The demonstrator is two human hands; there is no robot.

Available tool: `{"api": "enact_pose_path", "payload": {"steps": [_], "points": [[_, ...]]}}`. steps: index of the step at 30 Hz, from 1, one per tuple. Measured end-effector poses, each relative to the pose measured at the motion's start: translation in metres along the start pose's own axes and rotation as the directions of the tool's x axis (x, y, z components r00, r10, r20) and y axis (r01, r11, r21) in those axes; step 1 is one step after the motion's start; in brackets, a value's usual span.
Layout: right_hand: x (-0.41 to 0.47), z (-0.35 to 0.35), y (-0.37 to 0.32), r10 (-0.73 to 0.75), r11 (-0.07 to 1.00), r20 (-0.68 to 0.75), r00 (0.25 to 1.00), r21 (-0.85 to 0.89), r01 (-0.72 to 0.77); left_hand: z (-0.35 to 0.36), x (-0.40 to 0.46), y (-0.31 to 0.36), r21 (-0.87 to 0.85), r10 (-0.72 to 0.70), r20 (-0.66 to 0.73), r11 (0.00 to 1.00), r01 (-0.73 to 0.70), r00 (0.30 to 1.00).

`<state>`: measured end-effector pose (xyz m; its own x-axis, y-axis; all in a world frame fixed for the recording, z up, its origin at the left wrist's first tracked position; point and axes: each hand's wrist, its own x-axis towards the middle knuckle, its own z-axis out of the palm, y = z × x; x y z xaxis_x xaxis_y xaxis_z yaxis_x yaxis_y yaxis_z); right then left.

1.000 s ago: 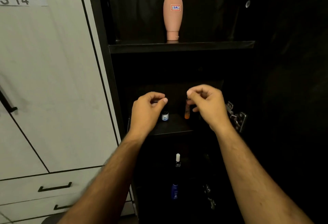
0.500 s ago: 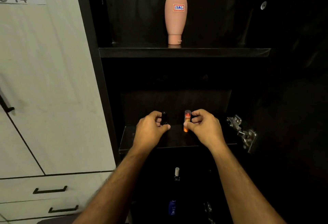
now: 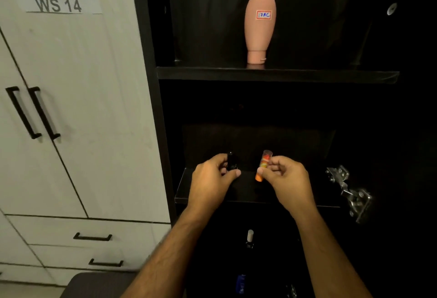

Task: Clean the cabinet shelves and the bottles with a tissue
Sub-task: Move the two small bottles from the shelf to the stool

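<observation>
Head view shows both hands reaching into a dark open cabinet [image 3: 151, 85] at the middle shelf [image 3: 248, 193]. Left hand [image 3: 210, 180] has its grip curled around a small black bottle [image 3: 231, 163], thumb tip pointing right beneath it, the bottle upright near the shelf's back, left of centre. Right hand [image 3: 283, 177] has its grip pinched on a slim orange tube [image 3: 263, 165] with a clear cap; the tube leans slightly to the right and its lower end sits just at or above the shelf surface, though contact cannot be judged in the dim light. The two small containers stand near each other, apart, with the thumbs of both hands pointing inward between them.

On the upper shelf [image 3: 276, 74] a pale pink bottle [image 3: 260, 26] stands upside down on its cap, near the front edge at about the middle, bearing a small label marked 17AC. Below the middle shelf, a dark bottle with a white cap [image 3: 250, 238] stands upright, and a blue item [image 3: 241, 283] shows lower still. Metal hinges [image 3: 350, 191] hang at the cabinet's right side. To the left are white cupboard doors [image 3: 71, 108] with black handles and a sign reading WS 14.
</observation>
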<state>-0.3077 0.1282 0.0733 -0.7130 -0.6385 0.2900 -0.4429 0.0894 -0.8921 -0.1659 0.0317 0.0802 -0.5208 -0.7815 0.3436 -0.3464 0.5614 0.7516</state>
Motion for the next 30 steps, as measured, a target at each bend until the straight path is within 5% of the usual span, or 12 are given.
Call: {"api": "enact_pose_path", "payload": {"steps": [4, 12, 20, 30], "points": [[-0.022, 0.003, -0.014, -0.053, 0.978, 0.072, 0.996, 0.205, 0.037, -0.02, -0.025, 0.0, -0.208, -0.011, 0.007, 0.978, 0.013, 1.0], [-0.075, 0.029, -0.032, -0.036, 0.938, 0.225, 0.974, 0.343, -0.045, -0.065, -0.085, -0.034, -0.446, -0.166, 0.077, 0.876, 0.183, 0.983], [-0.16, 0.133, -0.046, 0.048, 0.886, 0.435, 0.899, 0.397, -0.24, -0.146, -0.159, -0.117, -0.315, -0.325, -0.032, 0.901, 0.3, 0.945], [-0.246, 0.28, -0.032, 0.212, 0.875, 0.583, 0.784, 0.244, -0.417, -0.238, -0.223, -0.239, -0.215, -0.477, -0.001, 0.858, 0.466, 0.879]]}}
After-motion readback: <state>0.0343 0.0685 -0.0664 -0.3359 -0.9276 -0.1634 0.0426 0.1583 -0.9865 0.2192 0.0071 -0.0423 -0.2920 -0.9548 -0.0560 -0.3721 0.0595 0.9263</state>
